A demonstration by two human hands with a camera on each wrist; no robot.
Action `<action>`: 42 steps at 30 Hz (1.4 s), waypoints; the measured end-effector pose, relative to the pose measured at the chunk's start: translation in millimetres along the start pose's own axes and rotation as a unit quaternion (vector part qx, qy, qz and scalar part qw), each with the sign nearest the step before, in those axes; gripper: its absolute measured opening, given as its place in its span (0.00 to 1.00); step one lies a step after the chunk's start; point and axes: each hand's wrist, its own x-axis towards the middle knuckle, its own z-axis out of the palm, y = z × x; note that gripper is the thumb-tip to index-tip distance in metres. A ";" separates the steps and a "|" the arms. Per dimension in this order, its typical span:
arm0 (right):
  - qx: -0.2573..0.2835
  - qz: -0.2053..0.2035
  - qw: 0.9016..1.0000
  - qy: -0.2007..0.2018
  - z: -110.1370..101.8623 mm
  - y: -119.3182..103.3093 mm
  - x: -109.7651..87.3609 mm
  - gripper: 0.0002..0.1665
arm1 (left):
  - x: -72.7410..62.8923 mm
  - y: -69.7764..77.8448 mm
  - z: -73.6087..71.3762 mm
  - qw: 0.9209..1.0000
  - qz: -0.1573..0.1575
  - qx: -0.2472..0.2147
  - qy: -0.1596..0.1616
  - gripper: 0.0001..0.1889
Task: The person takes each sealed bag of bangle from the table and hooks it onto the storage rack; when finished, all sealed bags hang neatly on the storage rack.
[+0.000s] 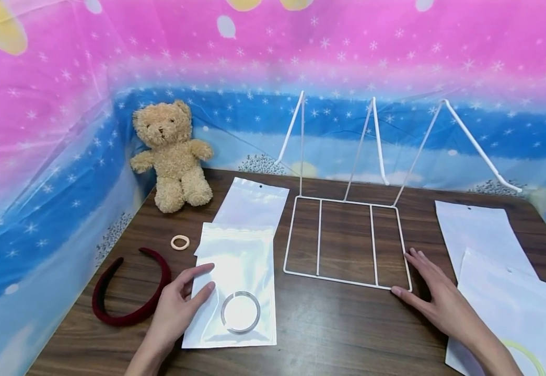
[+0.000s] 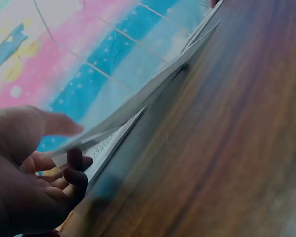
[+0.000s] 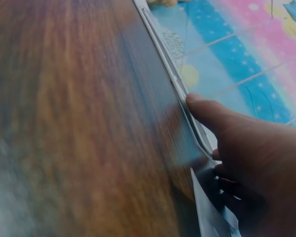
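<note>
My left hand [image 1: 176,305] holds the left edge of a white zip bag [image 1: 237,261], thumb and index finger over its face. A silvery ring-shaped bangle [image 1: 241,293] shows on the bag's lower part. In the left wrist view, the other fingers [image 2: 76,168] curl by the bag's edge. My right hand [image 1: 444,303] rests at the near right corner of a white wire rack [image 1: 338,280], thumb touching the corner and the fingers fairly straight along its side. Three bent wire arms [image 1: 373,130] rise from the rack's back.
Another white bag [image 1: 258,203] lies behind the held one. Two more bags [image 1: 475,224] overlap at the right, the nearer with a yellow-green ring [image 1: 526,355]. A dark red headband [image 1: 131,316], a small beige ring [image 1: 180,243] and a teddy bear [image 1: 171,156] are at the left.
</note>
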 end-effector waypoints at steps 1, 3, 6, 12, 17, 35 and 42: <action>-0.001 0.001 1.000 0.001 -0.2 0.2 0.1 0.51 | 0.3 -0.2 -0.1 1.000 -0.003 -0.014 0.004 0.20; -0.002 0.003 1.000 0.002 -0.6 0.7 0.3 0.51 | 1.0 -1.0 -0.3 0.999 -0.004 -0.037 0.012 0.21; -0.004 0.004 1.000 0.003 -1.1 1.4 0.4 0.52 | 2.0 -2.7 -0.4 0.998 0.001 -0.051 0.025 0.21; -0.002 0.003 1.000 0.008 -1.3 1.1 0.4 0.51 | 2.3 -4.3 0.1 0.999 0.030 -0.023 0.039 0.20; -0.012 0.010 1.000 0.006 -1.9 -1.5 2.0 0.54 | 2.0 -3.7 -0.5 0.997 0.057 -0.029 0.039 0.19; -0.023 0.020 1.000 0.009 -1.2 -2.1 2.3 0.56 | -2.6 9.9 4.7 0.982 0.180 0.004 0.055 0.25; -0.018 0.017 1.000 0.010 -0.1 -0.8 2.4 0.56 | 0.4 23.2 9.5 0.951 0.296 0.048 0.080 0.25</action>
